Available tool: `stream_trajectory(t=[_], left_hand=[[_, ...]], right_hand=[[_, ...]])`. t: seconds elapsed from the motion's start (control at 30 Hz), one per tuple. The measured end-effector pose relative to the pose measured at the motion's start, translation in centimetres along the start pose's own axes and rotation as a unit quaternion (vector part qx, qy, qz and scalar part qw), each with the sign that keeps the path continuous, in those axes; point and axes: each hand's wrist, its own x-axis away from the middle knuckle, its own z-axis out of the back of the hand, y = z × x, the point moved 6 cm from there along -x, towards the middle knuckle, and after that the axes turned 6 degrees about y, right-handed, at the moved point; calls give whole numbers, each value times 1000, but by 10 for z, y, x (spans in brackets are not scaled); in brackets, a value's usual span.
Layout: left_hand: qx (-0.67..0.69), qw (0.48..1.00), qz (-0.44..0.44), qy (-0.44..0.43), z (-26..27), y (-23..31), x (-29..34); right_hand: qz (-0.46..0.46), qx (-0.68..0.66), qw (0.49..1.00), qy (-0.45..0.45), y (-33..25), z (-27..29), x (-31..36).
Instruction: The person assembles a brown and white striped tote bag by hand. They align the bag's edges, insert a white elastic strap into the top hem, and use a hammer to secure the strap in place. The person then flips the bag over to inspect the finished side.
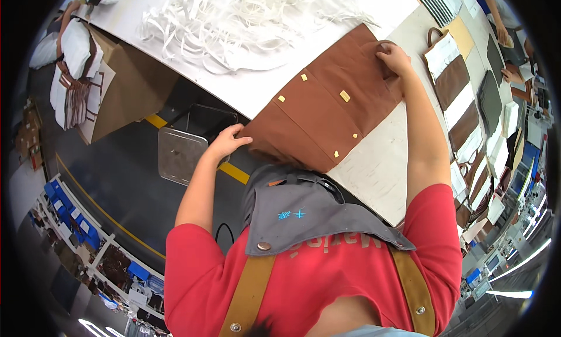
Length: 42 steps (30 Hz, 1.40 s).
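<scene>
Hands grip a brown fabric piece (327, 112) spread across the white worktable (374, 167), the left hand (228, 141) pinching its near corner at the table edge, the right hand (394, 58) clutching its far end.

- A rust-brown fabric piece (327, 112), dotted with small pale yellow tags (345, 96), is seen stretched between the two hands.
- The surface (257, 89) under it is white, greyed with scuffs near the right hand (394, 58).
- White strips (234, 21) are heaped beyond the left hand (229, 141).
- A silver-grey metal stool (181, 153) is found just beside the left hand, over a dark floor (117, 179) marked with a yellow line (234, 172).
- A red shirt (315, 278), grey apron bib (304, 214) with blue stitching and tan straps (248, 293) are worn.
</scene>
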Motion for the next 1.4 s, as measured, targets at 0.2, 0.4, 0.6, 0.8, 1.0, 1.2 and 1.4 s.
stream_trajectory(t=[0.2,0.4,0.6,0.8,1.0,1.2,1.4], left_hand=[[-50,999,0,-15,62,69,34],[-216,967,-131,-18,47,176,4],[-366,888,-280,21,-45,220,-62],[-508,722,-438,174,-105,244,-62],[-502,686,-525,40,-199,216,-22],[-532,694,-477,92,-224,189,-31],[-525,712,-441,153,-232,189,-41]], right_hand=[[-19,-277,960,36,58,2,86],[-187,-446,874,48,128,18,251],[-351,-492,780,161,218,-71,384],[-264,-52,959,83,178,-39,373],[2,-320,928,193,55,-26,253],[94,-287,939,165,-14,-52,198],[93,-292,940,151,-10,-63,194]])
